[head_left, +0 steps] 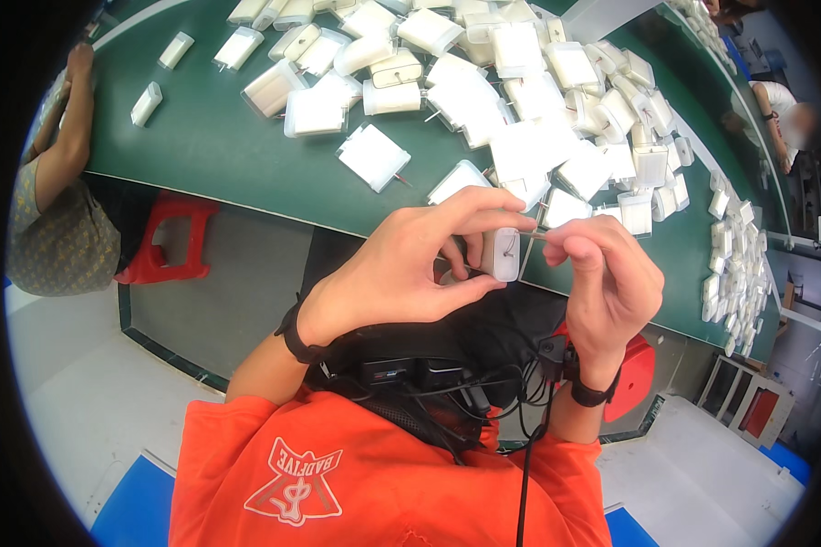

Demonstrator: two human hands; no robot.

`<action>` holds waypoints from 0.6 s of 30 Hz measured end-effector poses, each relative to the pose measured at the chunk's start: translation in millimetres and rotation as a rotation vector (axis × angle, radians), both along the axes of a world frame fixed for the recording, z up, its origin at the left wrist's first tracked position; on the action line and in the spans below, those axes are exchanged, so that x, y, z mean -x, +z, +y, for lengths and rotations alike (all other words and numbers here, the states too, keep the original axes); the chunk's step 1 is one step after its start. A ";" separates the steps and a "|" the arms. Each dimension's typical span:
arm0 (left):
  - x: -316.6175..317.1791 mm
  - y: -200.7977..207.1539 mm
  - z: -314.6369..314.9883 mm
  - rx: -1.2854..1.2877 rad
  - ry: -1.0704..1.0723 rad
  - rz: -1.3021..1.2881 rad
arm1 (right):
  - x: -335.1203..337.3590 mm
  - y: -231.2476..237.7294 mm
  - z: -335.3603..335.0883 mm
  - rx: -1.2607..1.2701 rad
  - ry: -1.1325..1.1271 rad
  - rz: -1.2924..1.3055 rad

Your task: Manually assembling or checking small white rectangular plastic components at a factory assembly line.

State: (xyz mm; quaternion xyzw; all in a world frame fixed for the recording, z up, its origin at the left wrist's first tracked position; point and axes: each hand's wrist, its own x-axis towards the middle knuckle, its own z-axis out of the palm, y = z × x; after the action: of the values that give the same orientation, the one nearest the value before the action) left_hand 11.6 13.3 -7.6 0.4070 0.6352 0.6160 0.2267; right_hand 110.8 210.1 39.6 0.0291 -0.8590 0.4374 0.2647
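My left hand (401,255) grips a small white rounded block (504,254) between thumb and fingers, just off the front edge of the green table. The block's end faces right, and a short dark wire shows on it. My right hand (602,273) is closed in a pinch beside it. From its fingertips a thin rod-like piece (533,235) points left to the upper edge of the block's end; its kind is too small to make out. Beyond my hands lies a large heap of similar white blocks (529,146), many in clear sleeves with short wires.
The green table (219,137) runs across in front of me, with a few loose blocks at its left. More blocks (739,264) lie at the far right. A person (55,191) is at the left, near a red stool (169,237). Black cables (520,392) hang at my chest.
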 end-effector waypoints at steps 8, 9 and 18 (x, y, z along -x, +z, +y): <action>-1.2 -1.9 -1.1 -0.022 0.014 -0.023 | 20.6 25.3 -4.9 -0.206 0.106 -0.115; -0.5 -1.7 -1.5 -0.012 0.005 -0.029 | 23.5 26.6 -5.3 -0.206 0.102 -0.115; -0.6 -6.8 -2.4 -0.041 -0.003 0.014 | 19.9 16.6 -0.3 0.139 0.056 -0.314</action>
State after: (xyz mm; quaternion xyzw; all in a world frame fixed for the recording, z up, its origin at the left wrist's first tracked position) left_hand 12.2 10.9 -14.4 0.4168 0.6233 0.6256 0.2151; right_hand 90.9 209.8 56.1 -0.0343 -0.8563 0.5021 0.1163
